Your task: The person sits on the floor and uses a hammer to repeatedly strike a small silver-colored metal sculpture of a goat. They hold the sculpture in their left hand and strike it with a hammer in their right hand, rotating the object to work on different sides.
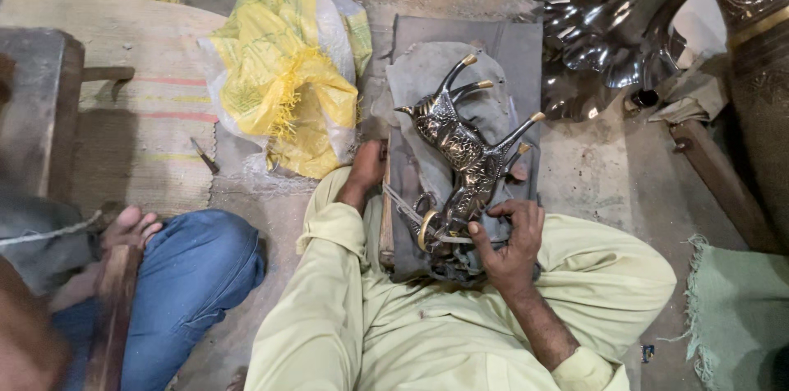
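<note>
Horse figurine (pixel 462 153) of dark engraved metal is lying on its side on a grey cloth (pixel 427 79) over a dark board (pixel 509 46), across the lap of the person in pale yellow-green clothes. Its body is glinting with fine scrolling patterns, its four legs are sticking up and outward with gold-coloured hooves, and a gold ring (pixel 426 228) is showing at its lower end, nearest the person.

Beyond it a big yellow and white plastic sack (pixel 288 71) is slumping on the floor, and a large shiny fluted metal piece (pixel 608 29) is catching the light at the far right.

Right hand (pixel 511 243) is curling around the figurine's lower end, fingers bent over it and thumb pressing in. Left hand (pixel 366 167) is resting at the cloth's left edge; I cannot tell whether its fingers are spread or closed.

A neighbour's bare foot (pixel 131 228) and blue-jeaned knee are sitting just to the left.
</note>
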### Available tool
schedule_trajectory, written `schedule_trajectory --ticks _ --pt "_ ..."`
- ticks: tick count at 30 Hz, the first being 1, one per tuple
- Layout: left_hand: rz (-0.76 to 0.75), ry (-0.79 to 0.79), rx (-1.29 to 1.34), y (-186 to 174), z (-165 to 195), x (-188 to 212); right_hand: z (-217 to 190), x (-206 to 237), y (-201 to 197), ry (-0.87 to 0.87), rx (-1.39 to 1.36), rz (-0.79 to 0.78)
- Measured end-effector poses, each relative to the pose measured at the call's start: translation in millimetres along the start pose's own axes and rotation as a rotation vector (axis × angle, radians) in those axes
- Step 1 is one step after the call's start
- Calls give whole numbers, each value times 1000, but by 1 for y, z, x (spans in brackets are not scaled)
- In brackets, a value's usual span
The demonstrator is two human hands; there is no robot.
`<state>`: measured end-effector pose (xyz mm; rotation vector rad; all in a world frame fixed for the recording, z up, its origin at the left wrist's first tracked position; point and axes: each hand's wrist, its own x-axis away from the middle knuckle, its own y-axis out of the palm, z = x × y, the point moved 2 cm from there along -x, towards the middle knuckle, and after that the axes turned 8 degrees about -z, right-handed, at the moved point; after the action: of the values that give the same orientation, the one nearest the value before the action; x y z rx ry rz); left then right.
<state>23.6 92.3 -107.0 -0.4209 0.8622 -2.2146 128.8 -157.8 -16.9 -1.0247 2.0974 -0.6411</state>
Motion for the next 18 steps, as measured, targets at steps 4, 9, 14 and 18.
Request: schedule_trajectory --ticks 4,9,14,18 --pt "201 44 -32 -2 5 -1 1 1 2 4 16 -9" --pt "178 153 -310 9 -1 -12 6 3 4 16 13 -12" --pt "-76 52 -442 18 -10 -14 11 6 6 17 21 -9" --pt "152 66 -290 9 -4 5 14 9 7 27 6 -9"
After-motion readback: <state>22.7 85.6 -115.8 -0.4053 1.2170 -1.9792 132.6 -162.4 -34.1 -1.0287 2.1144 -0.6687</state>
